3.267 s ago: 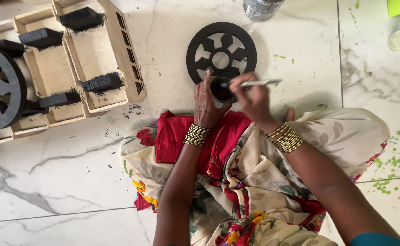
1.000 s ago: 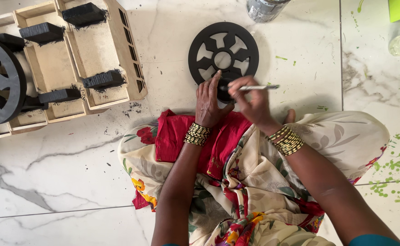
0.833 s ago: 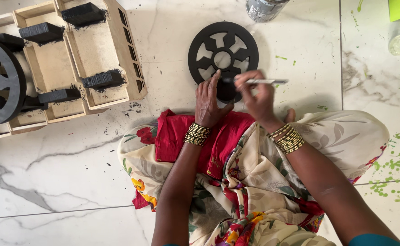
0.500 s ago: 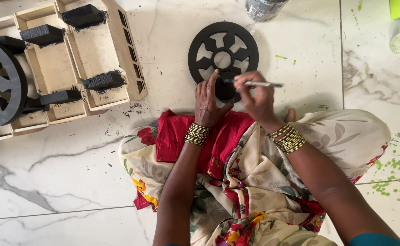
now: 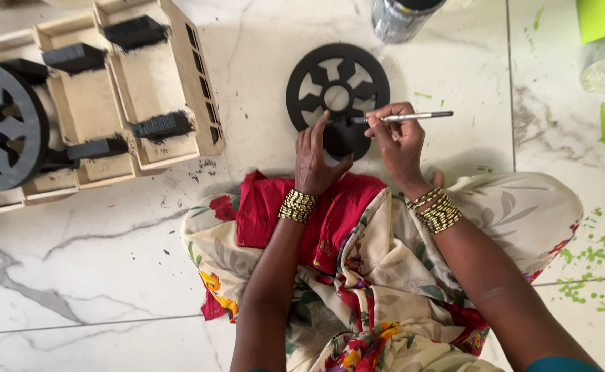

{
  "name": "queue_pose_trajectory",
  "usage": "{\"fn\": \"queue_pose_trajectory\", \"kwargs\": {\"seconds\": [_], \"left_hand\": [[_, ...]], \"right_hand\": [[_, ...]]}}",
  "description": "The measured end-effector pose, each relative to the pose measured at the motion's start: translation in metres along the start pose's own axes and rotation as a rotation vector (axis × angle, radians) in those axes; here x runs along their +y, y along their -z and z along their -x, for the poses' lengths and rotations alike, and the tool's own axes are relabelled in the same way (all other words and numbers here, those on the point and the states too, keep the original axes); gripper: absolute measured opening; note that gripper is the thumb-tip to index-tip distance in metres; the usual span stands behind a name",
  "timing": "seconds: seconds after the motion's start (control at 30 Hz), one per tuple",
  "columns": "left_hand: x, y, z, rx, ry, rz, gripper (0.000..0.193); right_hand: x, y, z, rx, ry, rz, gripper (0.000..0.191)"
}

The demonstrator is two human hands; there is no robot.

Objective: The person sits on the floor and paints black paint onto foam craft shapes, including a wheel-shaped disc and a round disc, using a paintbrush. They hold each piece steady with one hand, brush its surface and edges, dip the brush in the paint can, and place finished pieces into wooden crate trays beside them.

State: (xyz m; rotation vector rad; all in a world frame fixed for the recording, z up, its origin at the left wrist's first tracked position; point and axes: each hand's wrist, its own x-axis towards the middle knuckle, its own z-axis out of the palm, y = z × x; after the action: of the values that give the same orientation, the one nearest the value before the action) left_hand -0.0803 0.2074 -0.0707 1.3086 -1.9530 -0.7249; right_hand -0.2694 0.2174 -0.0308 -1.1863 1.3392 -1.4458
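Observation:
A black spoked wooden wheel lies flat on the marble floor in front of me. Its near edge carries a smaller round black part. My left hand rests fingers-down on that near edge and steadies it. My right hand pinches a thin paintbrush, held level with its tip pointing left onto the wheel's lower rim. Both wrists wear gold bangles.
A pale wooden cart body with black-painted blocks lies at the upper left, a second black wheel mounted on its left end. A paint can stands beyond the wheel. Green paint spatters mark the floor at right. Floral cloth covers my lap.
The brush tip has shifted slightly along the wheel's near rim with small strokes. My left hand has stayed on the wheel.

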Motion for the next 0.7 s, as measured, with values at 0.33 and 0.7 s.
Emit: {"fn": "queue_pose_trajectory", "kwargs": {"seconds": [0.33,0.7], "left_hand": [[-0.022,-0.010,0.002,-0.019,0.415,1.078,0.076],[0.016,0.011,0.016,-0.117,0.632,1.599,0.050]], "right_hand": [[-0.003,-0.005,0.000,-0.049,-0.078,-0.242,0.013],[-0.051,0.022,0.026,0.000,0.005,-0.394,0.014]]}}
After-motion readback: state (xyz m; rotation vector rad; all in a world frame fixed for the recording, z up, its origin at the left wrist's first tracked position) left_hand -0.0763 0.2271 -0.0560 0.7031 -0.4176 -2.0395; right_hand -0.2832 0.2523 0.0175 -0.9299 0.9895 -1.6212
